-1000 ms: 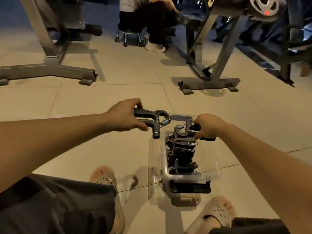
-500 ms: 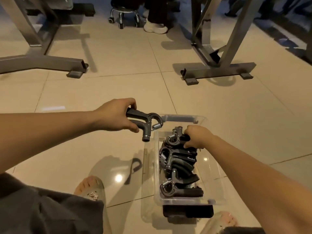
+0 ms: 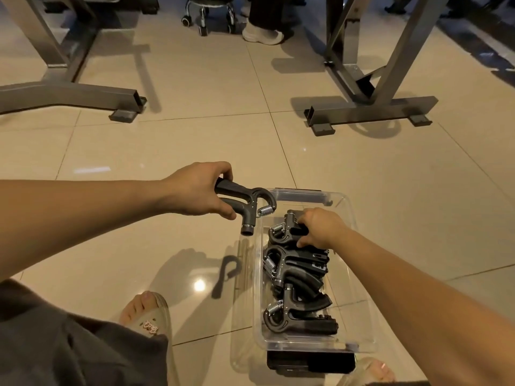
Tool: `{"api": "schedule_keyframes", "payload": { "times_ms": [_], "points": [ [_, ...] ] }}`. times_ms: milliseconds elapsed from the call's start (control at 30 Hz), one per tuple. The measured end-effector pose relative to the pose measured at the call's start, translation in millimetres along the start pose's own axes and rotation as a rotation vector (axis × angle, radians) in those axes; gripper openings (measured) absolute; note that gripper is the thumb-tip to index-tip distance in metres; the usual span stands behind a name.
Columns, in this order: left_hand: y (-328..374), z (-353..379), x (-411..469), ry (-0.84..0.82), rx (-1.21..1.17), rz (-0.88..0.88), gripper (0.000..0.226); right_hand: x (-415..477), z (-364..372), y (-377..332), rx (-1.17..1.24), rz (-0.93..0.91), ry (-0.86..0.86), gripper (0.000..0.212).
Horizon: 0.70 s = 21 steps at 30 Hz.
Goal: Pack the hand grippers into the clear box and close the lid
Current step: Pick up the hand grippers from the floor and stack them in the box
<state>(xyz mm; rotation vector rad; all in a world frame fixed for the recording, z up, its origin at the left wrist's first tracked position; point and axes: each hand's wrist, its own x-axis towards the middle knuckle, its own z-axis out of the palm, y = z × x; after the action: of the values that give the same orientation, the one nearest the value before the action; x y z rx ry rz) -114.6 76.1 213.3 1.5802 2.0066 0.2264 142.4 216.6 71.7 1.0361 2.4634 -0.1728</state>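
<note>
A clear plastic box (image 3: 352,218) stands on the tiled floor with several dark grey hand grippers (image 3: 298,274) stacked inside. My left hand (image 3: 200,192) grips the handles of one hand gripper (image 3: 246,203) and holds it in the air just above the box's far left corner, spring end pointing right. My right hand (image 3: 320,228) is inside the box at its far end, fingers curled round the handles of the topmost hand gripper (image 3: 284,232). The clear lid (image 3: 242,277) lies along the box's left side, partly under it.
Grey steel frames of gym equipment stand on the floor at the far left (image 3: 83,93) and far right (image 3: 373,110). Another person's shoe (image 3: 262,34) and a wheeled stool (image 3: 207,12) are beyond. My sandalled feet (image 3: 145,316) flank the box's near end.
My right hand has lowered its hand gripper from above the box down onto the stack inside. My left hand keeps its gripper in about the same spot. The camera has tilted downward.
</note>
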Motion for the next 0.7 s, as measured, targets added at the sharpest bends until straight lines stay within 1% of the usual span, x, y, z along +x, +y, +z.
{"api": "schedule_keyframes", "payload": {
  "times_ms": [100, 167, 267, 367, 467, 567, 633, 700],
  "points": [
    [0, 1, 1, 0.005, 0.012, 0.008, 0.054, -4, 1, -3, 0.005, 0.023, 0.013, 0.057],
    [2, 2, 2, 0.019, 0.014, 0.019, 0.054, -10, -3, -6, 0.013, 0.026, 0.013, 0.062],
    [7, 1, 2, 0.044, -0.027, 0.036, 0.054, -26, -31, -5, 0.132, 0.027, 0.043, 0.067],
    [16, 2, 2, 0.061, -0.076, 0.057, 0.055, -53, -75, -6, 0.424, 0.023, 0.141, 0.052],
    [28, 5, -2, 0.054, -0.152, 0.048, 0.056, -89, -107, -19, 0.841, 0.004, 0.122, 0.031],
    [42, 12, -10, 0.086, -0.194, 0.049, 0.057, -117, -116, -29, 1.199, 0.114, 0.085, 0.027],
    [52, 21, -18, 0.113, -0.235, 0.046, 0.057, -125, -113, -33, 1.401, 0.21, 0.132, 0.026],
    [61, 32, -27, 0.117, -0.272, 0.031, 0.057, -124, -108, -37, 1.563, 0.31, 0.214, 0.026]
  ]
}}
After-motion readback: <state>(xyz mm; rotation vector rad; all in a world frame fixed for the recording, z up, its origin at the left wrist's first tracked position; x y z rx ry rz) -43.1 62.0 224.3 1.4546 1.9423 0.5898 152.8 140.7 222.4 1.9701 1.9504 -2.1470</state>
